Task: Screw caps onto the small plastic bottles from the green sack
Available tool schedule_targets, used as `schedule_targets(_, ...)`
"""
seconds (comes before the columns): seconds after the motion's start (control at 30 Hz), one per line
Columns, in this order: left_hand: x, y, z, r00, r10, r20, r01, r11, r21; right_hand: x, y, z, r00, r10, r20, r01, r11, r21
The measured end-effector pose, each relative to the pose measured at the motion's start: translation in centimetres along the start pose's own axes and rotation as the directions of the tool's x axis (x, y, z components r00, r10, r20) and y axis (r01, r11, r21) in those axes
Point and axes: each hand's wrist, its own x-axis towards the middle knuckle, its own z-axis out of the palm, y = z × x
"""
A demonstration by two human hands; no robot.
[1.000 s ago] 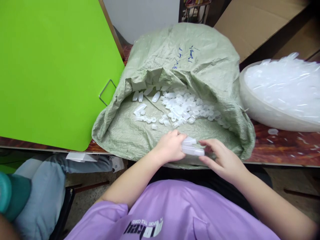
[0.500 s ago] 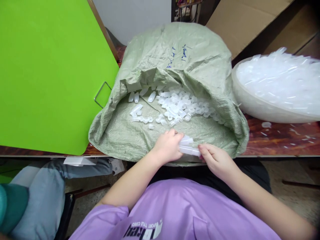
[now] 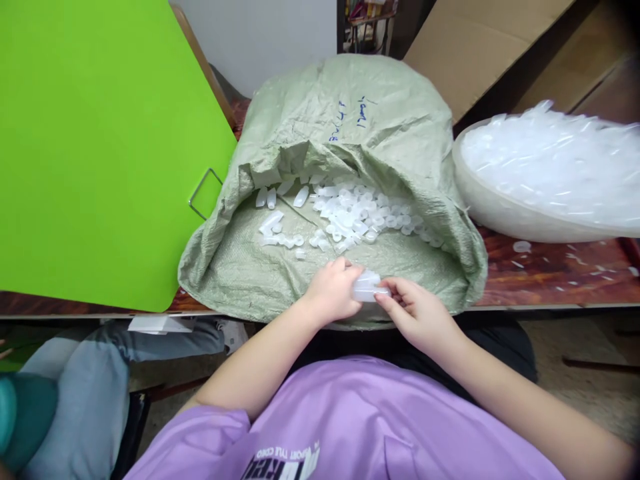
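My left hand [image 3: 334,291] is closed around a few translucent white plastic tubes [image 3: 366,285] whose ends stick out to the right. The thumb and fingers of my right hand [image 3: 416,312] pinch the right end of one of these tubes. Both hands are over the front lip of a pale green woven sack [image 3: 400,100], which lies on its side with its mouth toward me. Inside the mouth, many small translucent white plastic pieces [image 3: 356,212] lie in a loose heap, with several scattered to the left.
A large white bowl [image 3: 493,210] heaped with clear plastic pieces stands right of the sack. A bright green board [image 3: 100,153] with a metal loop [image 3: 204,193] is at the left. Cardboard [image 3: 480,47] leans behind. A person's jeans-clad leg [image 3: 85,393] shows lower left.
My right hand has moved left and slightly up toward my left hand. The tube that stuck out between them now protrudes less. The view has shifted slightly.
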Motion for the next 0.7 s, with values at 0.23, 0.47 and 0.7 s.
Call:
schedule_targets(0.23,-0.1,0.1,0.2,0.999,-0.052,-0.012,0.053,0.998,0.023,-0.1,0.0,1.0,0.997,0.070,-0.031,-0.067,0.994,0.089)
schedule_targets(0.47,-0.1,-0.5,-0.2,1.000,-0.016,0.015,0.016,1.000,0.002,-2.4,1.3,-2.1,0.962,-0.200,-0.186,0.194,0.980,-0.051)
schedule_targets(0.7,0.0,-0.5,-0.5,0.998,-0.064,0.023,0.064,0.998,0.025,-2.2,1.3,-2.8,0.973,-0.218,0.080,0.231,0.945,-0.231)
